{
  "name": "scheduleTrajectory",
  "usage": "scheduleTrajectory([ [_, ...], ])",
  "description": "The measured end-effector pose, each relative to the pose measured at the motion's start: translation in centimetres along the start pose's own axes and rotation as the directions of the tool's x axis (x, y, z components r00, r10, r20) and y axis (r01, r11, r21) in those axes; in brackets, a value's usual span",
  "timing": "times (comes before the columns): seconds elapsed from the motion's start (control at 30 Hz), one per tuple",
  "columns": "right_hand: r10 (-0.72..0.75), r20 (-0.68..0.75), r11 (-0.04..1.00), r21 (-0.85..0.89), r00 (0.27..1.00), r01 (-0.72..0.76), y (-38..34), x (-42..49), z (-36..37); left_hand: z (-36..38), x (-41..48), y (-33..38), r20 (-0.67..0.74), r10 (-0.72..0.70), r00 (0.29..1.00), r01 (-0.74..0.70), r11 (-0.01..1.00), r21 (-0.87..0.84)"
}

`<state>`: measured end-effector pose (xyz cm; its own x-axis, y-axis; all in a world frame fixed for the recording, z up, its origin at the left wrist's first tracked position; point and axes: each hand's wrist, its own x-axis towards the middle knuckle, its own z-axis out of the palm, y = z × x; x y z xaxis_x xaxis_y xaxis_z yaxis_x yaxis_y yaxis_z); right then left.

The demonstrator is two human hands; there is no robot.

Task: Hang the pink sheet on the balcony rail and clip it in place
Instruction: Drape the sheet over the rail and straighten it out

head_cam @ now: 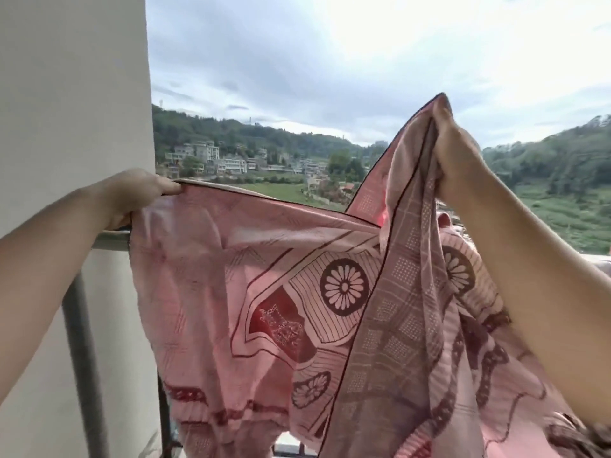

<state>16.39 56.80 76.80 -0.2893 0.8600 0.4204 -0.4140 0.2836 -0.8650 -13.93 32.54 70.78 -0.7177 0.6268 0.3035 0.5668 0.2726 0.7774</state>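
Thin pink cloth sheet with dark red flower print (264,292) is held spread above the grey metal balcony rail (110,240), not yet draped. Left hand (139,196) pinches the top hem at the rail's wall end. Right hand (456,157), raised higher, grips a bunched corner, evidently to open the cloth. No clips visible.

No text, label, brand, number or sign can be read anywhere in the view. The pink sheet (198,276) is printed only with flower medallions, stripes and dotted squares. Nothing legible can be made out on the distant buildings (205,153), which are too small.
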Motion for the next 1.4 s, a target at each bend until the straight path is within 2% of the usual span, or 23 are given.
scheduleTrajectory([
  [0.1, -0.007, 0.068, 0.998, 0.060, 0.998, 0.003, 0.4, -0.2, -1.1, 1.4, -1.8, 2.4, 0.242, -0.055, 0.969, 0.124, 0.952, -0.280],
  [0.23, -0.103, 0.196, 0.979, 0.195, 0.975, 0.064, -0.4, -0.6, -3.7, 1.5, -3.6, 6.8, 0.413, 0.214, 0.886, 0.047, 0.843, -0.537],
  [0.3, -0.146, 0.220, 0.967, 0.239, 0.964, 0.092, -1.0, -0.9, -5.7, 2.5, -4.4, 9.0, 0.491, 0.334, 0.804, 0.031, 0.802, -0.596],
  [0.33, -0.164, 0.250, 0.962, 0.253, 0.954, 0.099, -1.4, -1.0, -6.7, 3.7, -4.5, 9.8, 0.543, 0.334, 0.771, 0.046, 0.821, -0.570],
  [0.4, -0.217, 0.343, 0.961, 0.239, 0.914, 0.139, -2.3, -1.6, -8.5, 6.9, -5.2, 10.9, 0.671, 0.208, 0.711, 0.081, 0.925, -0.372],
  [0.43, -0.228, 0.329, 0.964, 0.207, 0.916, 0.166, -2.7, -1.9, -9.1, 8.8, -6.0, 11.6, 0.755, 0.142, 0.640, 0.073, 0.967, -0.243],
  [0.47, -0.213, 0.285, 0.970, 0.176, 0.935, 0.168, -3.1, -1.9, -9.7, 10.8, -7.3, 12.4, 0.821, 0.127, 0.557, -0.010, 0.989, -0.146],
  [0.5, -0.195, 0.209, 0.976, 0.134, 0.958, 0.169, -3.5, -2.1, -10.2, 12.8, -9.2, 13.3, 0.834, 0.150, 0.531, -0.142, 0.986, -0.087],
  [0.53, -0.188, 0.166, 0.979, 0.109, 0.968, 0.172, -3.9, -2.3, -10.6, 15.0, -11.7, 14.3, 0.825, 0.183, 0.535, -0.242, 0.968, -0.058],
  [0.6, -0.213, 0.175, 0.973, 0.122, 0.961, 0.194, -4.8, -3.0, -11.3, 19.2, -16.0, 15.6, 0.732, 0.253, 0.632, -0.359, 0.933, -0.013],
  [0.7, -0.247, 0.229, 0.960, 0.192, 0.942, 0.205, -6.5, -4.2, -12.8, 24.7, -17.6, 16.4, 0.390, 0.353, 0.851, -0.428, 0.895, 0.124],
  [0.77, -0.277, 0.226, 0.948, 0.222, 0.934, 0.227, -7.8, -4.2, -14.6, 26.6, -17.0, 16.4, 0.221, 0.406, 0.887, -0.455, 0.850, 0.265],
  [0.83, -0.275, 0.162, 0.943, 0.237, 0.948, 0.233, -8.6, -4.0, -16.7, 27.0, -15.9, 16.5, 0.113, 0.504, 0.856, -0.514, 0.810, 0.283],
  [0.93, -0.160, 0.034, 0.987, 0.037, 0.987, 0.158, -8.5, -3.5, -20.1, 25.8, -14.3, 18.0, 0.008, 0.549, 0.836, -0.547, 0.832, 0.090],
  [0.97, -0.091, 0.045, 0.995, -0.028, 0.995, 0.093, -8.1, -3.8, -20.9, 25.2, -14.0, 18.9, -0.013, 0.558, 0.830, -0.557, 0.830, 0.028],
  [1.03, 0.084, 0.231, 0.986, -0.158, 0.969, -0.048, -6.8, -5.3, -21.5, 24.6, -13.5, 20.5, -0.049, 0.573, 0.818, -0.576, 0.815, -0.069],
  [1.07, 0.150, 0.319, 0.946, -0.323, 0.936, -0.041, -6.0, -6.3, -21.3, 24.5, -13.2, 21.2, -0.073, 0.588, 0.805, -0.593, 0.798, -0.107],
  [1.1, 0.193, 0.381, 0.852, -0.522, 0.904, 0.038, -5.0, -7.2, -21.0, 24.5, -13.0, 22.0, -0.092, 0.615, 0.783, -0.622, 0.774, -0.122],
  [1.17, 0.249, 0.407, 0.643, -0.748, 0.879, 0.164, -3.1, -8.7, -20.2, 24.6, -13.0, 23.5, -0.081, 0.681, 0.728, -0.685, 0.719, -0.116],
  [1.2, 0.218, 0.386, 0.606, -0.774, 0.896, 0.186, -2.6, -9.1, -19.8, 24.5, -13.1, 24.3, -0.054, 0.716, 0.696, -0.716, 0.687, -0.122],
  [1.23, 0.159, 0.351, 0.612, -0.769, 0.923, 0.187, -2.7, -9.0, -19.8, 24.5, -13.2, 25.2, -0.026, 0.751, 0.660, -0.747, 0.653, -0.128],
  [1.33, -0.029, 0.148, 0.801, -0.588, 0.989, 0.112, -4.7, -8.0, -21.4, 24.5, -13.6, 27.4, 0.052, 0.832, 0.553, -0.830, 0.555, -0.052],
  [1.4, -0.105, -0.011, 0.928, -0.361, 0.994, 0.094, -5.7, -7.2, -22.6, 24.9, -13.3, 28.5, 0.171, 0.889, 0.425, -0.905, 0.422, 0.059],
])
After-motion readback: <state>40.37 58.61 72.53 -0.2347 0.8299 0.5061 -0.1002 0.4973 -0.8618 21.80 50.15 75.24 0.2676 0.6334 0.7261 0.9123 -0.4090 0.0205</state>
